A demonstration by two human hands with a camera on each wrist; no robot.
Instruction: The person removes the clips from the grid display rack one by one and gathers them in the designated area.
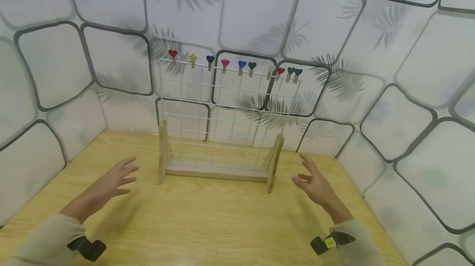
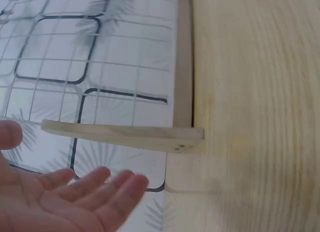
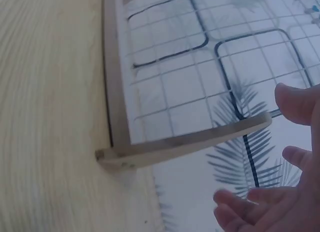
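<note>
A white wire grid rack (image 1: pixel 222 121) stands upright in a wooden base (image 1: pixel 215 172) with two side posts. Along its top wire sit several small clothespins with heart heads: a red one (image 1: pixel 172 54) at the left end, then yellow, blue, pink, green and white ones, with a dark blue one (image 1: pixel 298 73) at the right end. My left hand (image 1: pixel 107 183) hovers left of the rack, fingers spread, holding nothing. On the other side my right hand (image 1: pixel 315 183) is raised with relaxed fingers, also holding nothing. Both wrist views show a wooden side post (image 2: pixel 125 134) close by the fingers.
The rack stands on a light wooden table (image 1: pixel 208 224). Behind it rises a patterned wall covering (image 1: pixel 256 14) with grey outlines and leaf prints, which also runs down both sides of the table. Each wrist wears a black camera strap (image 1: pixel 87 247).
</note>
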